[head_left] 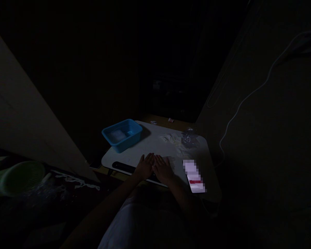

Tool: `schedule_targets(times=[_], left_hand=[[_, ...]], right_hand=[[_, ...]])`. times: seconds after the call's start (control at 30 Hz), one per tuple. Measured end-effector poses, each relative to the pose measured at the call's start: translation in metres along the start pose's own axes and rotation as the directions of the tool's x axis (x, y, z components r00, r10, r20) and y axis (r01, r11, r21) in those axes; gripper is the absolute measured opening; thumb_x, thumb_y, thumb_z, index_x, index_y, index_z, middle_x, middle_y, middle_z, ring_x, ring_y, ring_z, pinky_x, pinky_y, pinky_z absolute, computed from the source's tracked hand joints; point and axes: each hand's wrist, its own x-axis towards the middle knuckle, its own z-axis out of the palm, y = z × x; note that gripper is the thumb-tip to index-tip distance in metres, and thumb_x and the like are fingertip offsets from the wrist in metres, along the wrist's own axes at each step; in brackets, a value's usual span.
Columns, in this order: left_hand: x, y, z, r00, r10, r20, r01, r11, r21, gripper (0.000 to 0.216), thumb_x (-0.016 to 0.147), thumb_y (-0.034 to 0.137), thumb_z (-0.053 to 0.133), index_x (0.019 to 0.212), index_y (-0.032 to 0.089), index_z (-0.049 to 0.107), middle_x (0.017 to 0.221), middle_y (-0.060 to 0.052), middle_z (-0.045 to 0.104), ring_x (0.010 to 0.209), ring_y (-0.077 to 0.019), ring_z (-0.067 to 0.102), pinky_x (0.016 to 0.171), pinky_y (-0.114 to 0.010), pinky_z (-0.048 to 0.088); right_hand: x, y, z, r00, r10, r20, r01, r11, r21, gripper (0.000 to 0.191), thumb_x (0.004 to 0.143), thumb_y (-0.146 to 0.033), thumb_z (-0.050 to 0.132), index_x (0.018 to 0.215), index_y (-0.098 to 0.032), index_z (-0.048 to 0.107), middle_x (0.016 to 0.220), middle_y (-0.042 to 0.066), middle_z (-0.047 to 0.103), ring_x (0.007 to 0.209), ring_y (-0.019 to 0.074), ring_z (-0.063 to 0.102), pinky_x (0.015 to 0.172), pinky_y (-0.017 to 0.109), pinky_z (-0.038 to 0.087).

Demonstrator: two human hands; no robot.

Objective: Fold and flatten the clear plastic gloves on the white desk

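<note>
My left hand [145, 167] lies flat, palm down, at the near edge of a small white table [147, 138]. Beside it rests my right hand [163, 170], also flat, with the fingertips of both hands close together. Neither hand holds anything. Under or just beyond my right hand is a pale, clear sheet or bag [172, 160], hard to make out in the dark. To the right lies a phone [194, 176] with its screen lit. A blue plastic basin [126, 140] stands at the table's far left, with something pale inside it.
Small white packets [171, 138] and a crumpled clear plastic bag [189, 138] lie at the table's far right. A white cable [238, 107] hangs along the right wall. A green basket [23, 178] lies at lower left. The room is very dark.
</note>
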Motion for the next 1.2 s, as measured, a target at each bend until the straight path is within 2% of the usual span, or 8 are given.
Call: schedule_targets(times=[0.2, 0.43, 0.67, 0.83, 0.93, 1.03, 1.2], left_hand=[[0.0, 0.002, 0.003, 0.999, -0.013, -0.053, 0.013, 1.0, 0.002, 0.051, 0.086, 0.037, 0.023, 0.128, 0.011, 0.031, 0.135, -0.012, 0.028, 0.124, -0.0232, 0.023, 0.098, -0.045, 0.019], [0.0, 0.001, 0.005, 0.998, -0.014, -0.069, 0.014, 1.0, -0.003, 0.051, 0.086, 0.038, 0.02, 0.129, 0.013, 0.029, 0.135, -0.011, 0.029, 0.124, -0.0223, 0.024, 0.098, -0.045, 0.019], [0.001, 0.001, 0.006, 0.997, -0.021, -0.069, 0.02, 1.0, -0.007, 0.051, 0.086, 0.039, 0.022, 0.129, 0.013, 0.029, 0.135, -0.012, 0.029, 0.124, -0.0219, 0.023, 0.098, -0.044, 0.019], [0.001, 0.001, 0.002, 0.999, -0.014, -0.039, 0.013, 1.0, -0.015, 0.05, 0.086, 0.037, 0.023, 0.129, 0.013, 0.03, 0.135, -0.012, 0.028, 0.124, -0.0224, 0.023, 0.098, -0.045, 0.019], [0.001, 0.0, 0.002, 0.999, -0.007, -0.041, 0.006, 1.0, -0.016, 0.05, 0.086, 0.038, 0.024, 0.129, 0.014, 0.03, 0.135, -0.012, 0.028, 0.124, -0.0228, 0.023, 0.097, -0.045, 0.019], [0.001, -0.001, 0.004, 0.999, 0.011, -0.049, -0.012, 1.0, -0.026, 0.051, 0.086, 0.04, 0.025, 0.13, 0.015, 0.028, 0.136, -0.012, 0.027, 0.124, -0.0239, 0.023, 0.097, -0.047, 0.019], [0.0, -0.002, 0.002, 0.998, 0.022, -0.065, -0.026, 0.997, -0.068, 0.054, 0.084, 0.043, 0.028, 0.132, 0.019, 0.022, 0.136, -0.01, 0.028, 0.123, -0.0248, 0.024, 0.096, -0.047, 0.02]], right_hand=[[-0.007, 0.027, 0.004, 0.993, 0.101, -0.057, -0.105, 0.992, -0.072, 0.054, 0.087, -0.04, 0.011, 0.13, -0.01, 0.027, 0.136, 0.01, 0.025, 0.127, 0.0183, 0.015, 0.101, 0.047, -0.004], [-0.017, 0.055, 0.003, 0.972, 0.211, -0.101, -0.225, 0.963, -0.152, 0.057, 0.087, -0.041, 0.011, 0.128, -0.007, 0.031, 0.135, 0.013, 0.027, 0.127, 0.0216, 0.014, 0.099, 0.051, -0.004], [-0.016, 0.063, 0.004, 0.961, 0.252, -0.11, -0.269, 0.945, -0.184, 0.059, 0.086, -0.043, 0.012, 0.126, -0.005, 0.033, 0.132, 0.015, 0.031, 0.126, 0.0242, 0.016, 0.098, 0.053, -0.003], [-0.013, 0.068, -0.007, 0.953, 0.281, -0.116, -0.299, 0.933, -0.197, 0.053, 0.086, -0.038, 0.019, 0.121, -0.006, 0.041, 0.13, 0.017, 0.035, 0.125, 0.0269, 0.02, 0.097, 0.055, -0.001], [-0.007, 0.072, -0.017, 0.97, 0.218, -0.105, -0.232, 0.961, -0.147, 0.042, 0.082, -0.031, 0.031, 0.117, -0.012, 0.047, 0.13, 0.012, 0.038, 0.123, 0.0248, 0.023, 0.098, 0.051, 0.004], [0.004, 0.072, -0.026, 0.99, 0.141, 0.002, -0.141, 0.99, -0.024, 0.043, 0.074, -0.025, 0.042, 0.116, -0.02, 0.046, 0.123, 0.006, 0.046, 0.115, 0.0194, 0.037, 0.097, 0.038, 0.02], [0.028, 0.068, -0.032, 0.973, 0.138, 0.184, -0.16, 0.981, 0.108, 0.046, 0.066, -0.025, 0.053, 0.112, -0.027, 0.048, 0.106, 0.0, 0.058, 0.098, 0.016, 0.05, 0.083, 0.027, 0.035]])
